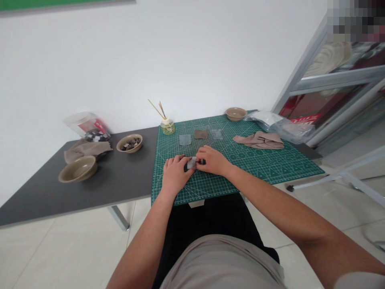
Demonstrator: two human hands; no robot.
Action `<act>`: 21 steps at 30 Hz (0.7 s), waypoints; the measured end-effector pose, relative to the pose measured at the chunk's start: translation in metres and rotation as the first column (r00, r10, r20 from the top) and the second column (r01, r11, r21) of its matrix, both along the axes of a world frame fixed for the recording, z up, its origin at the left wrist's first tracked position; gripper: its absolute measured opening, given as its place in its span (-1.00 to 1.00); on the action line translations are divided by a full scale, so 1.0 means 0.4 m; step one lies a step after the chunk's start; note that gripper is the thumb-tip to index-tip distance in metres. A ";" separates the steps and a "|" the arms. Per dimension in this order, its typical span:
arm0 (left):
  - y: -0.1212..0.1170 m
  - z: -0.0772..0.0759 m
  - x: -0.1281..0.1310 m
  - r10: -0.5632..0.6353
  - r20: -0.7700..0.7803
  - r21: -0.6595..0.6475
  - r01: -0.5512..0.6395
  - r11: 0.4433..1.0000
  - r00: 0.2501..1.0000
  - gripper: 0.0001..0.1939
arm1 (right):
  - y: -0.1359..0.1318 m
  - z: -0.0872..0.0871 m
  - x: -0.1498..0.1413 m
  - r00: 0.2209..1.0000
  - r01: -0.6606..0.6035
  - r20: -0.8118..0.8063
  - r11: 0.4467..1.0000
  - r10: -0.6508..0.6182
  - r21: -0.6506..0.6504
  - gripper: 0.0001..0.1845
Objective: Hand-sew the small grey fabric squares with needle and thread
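My left hand (176, 171) and my right hand (213, 161) meet low over the green cutting mat (240, 166). Between them is a small light-grey and black piece (191, 163), partly covered by fingers. The left fingers grip its left end. With a pinch, my right hand holds its right side, where a dark end pokes out. I cannot make out what kind of thing it is. Just beyond the hands lie a pale grey square sheet (185, 139), a brown one (201, 134) and a greyish, shiny one (217, 134).
A reed diffuser (167, 126) stands at the mat's back left. Leftward are a bowl of dark chunks (130, 143), another bowl (78, 169), a cloth (87, 150) and a tipped clear jar (87, 124). Rightward are a crumpled cloth (261, 140), a bowl (236, 114) and a plastic bag (281, 125).
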State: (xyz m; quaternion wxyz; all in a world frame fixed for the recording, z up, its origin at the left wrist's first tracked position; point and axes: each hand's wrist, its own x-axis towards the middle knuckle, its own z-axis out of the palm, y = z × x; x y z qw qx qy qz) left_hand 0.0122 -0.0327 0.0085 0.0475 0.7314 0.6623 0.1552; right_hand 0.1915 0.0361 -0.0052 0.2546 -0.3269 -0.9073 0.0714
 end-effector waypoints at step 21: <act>0.000 0.004 0.001 -0.008 0.010 0.009 0.008 1.000 1.000 -0.60 | 0.012 0.005 0.005 0.999 -0.042 -0.002 0.999 0.042 -0.025 -0.91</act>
